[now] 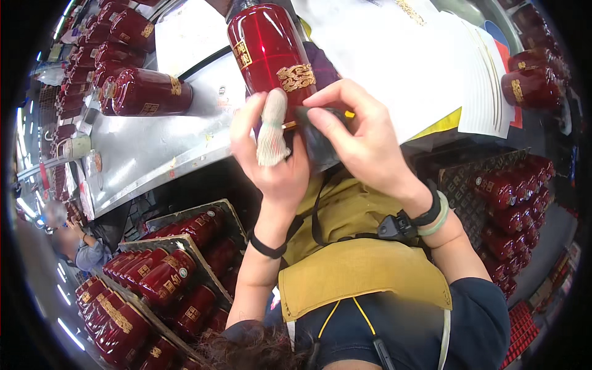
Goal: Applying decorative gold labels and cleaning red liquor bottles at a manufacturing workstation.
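Observation:
A glossy dark-red bottle (266, 49) with gold ornaments lies tilted before me, its base toward me. My left hand (274, 169) is closed around the base end; one finger wears a ribbed cream finger sleeve. To its right, my right hand (370, 139) pinches a dark, thin, flexible piece (324, 126) between thumb and forefinger, close beside the base. What kind of piece it is, I cannot make out. Under the bottle shows a dark purple cloth (320, 65). The neck runs out of view at the top.
Several similar red bottles (151, 92) stand on the metal table (142, 148) at left. White sheets (394, 74) cover its right part; more bottles (535, 87) stand beyond. Below are crates of bottles (166, 274) at left and stacked bottles (509, 209) at right. Another person (86, 246) is at far left.

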Demonstrator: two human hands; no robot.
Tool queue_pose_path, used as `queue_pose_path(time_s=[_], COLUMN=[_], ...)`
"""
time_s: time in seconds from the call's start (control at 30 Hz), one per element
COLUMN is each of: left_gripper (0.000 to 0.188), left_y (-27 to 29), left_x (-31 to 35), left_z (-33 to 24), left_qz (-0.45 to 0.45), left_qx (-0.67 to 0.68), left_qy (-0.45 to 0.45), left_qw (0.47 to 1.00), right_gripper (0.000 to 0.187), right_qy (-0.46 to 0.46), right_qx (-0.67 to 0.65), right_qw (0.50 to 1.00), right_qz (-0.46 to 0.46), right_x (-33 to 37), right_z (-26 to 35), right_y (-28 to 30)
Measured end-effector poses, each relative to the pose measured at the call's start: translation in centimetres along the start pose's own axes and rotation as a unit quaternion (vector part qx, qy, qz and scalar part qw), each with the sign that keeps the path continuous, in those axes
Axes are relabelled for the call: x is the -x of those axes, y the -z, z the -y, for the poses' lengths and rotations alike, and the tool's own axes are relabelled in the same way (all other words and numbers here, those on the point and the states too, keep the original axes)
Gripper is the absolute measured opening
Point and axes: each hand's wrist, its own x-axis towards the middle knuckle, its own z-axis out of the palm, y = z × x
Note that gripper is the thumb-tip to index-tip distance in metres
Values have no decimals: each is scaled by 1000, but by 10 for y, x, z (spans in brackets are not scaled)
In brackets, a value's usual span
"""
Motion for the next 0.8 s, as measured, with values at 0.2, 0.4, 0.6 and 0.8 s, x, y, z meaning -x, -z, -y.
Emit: queue_pose_path(time_s=[0.2, 0.4, 0.6, 0.8], left_gripper=[55, 61, 59, 63], left_y=[12, -2, 12, 10], left_x=[9, -6, 3, -10], left_z=[23, 2, 37, 21], left_qz=[63, 18, 107, 43], left_qx=[-11, -19, 49, 8], left_qy=[53, -5, 81, 33], left_qw=[997, 1000, 990, 998], right_gripper=[9, 9, 10, 10], right_qy=[7, -7, 2, 0], right_qx=[3, -7, 3, 13], right_qw=[999, 998, 999, 999], right_qz=[-36, -54, -43, -40], right_x=[-1, 3, -2, -1], right_z=[-10, -13, -18, -15], right_y=[6, 5, 9, 7])
